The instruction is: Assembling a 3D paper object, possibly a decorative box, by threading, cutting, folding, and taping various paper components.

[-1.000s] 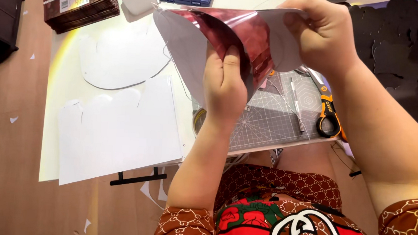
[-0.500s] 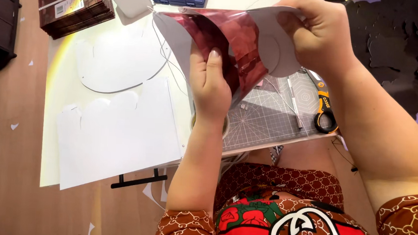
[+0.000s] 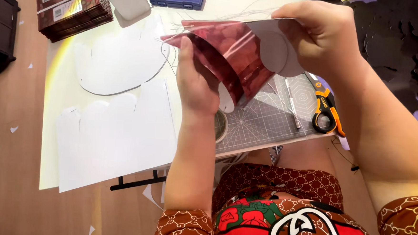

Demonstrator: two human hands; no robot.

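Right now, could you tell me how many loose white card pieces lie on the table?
2: a rounded piece near the white cup, a scalloped-edged sheet nearer the person. Others may be hidden.

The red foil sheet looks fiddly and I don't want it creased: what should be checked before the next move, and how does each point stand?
1. Left hand has a grip on the red foil sheet: ok.
2. Right hand holds the white card at its top edge: ok.
3. Foil lying flat on the card: not ok, it bows.
4. Scissors out of the way on the cutting mat: ok.
5. Glue under the foil: cannot tell.
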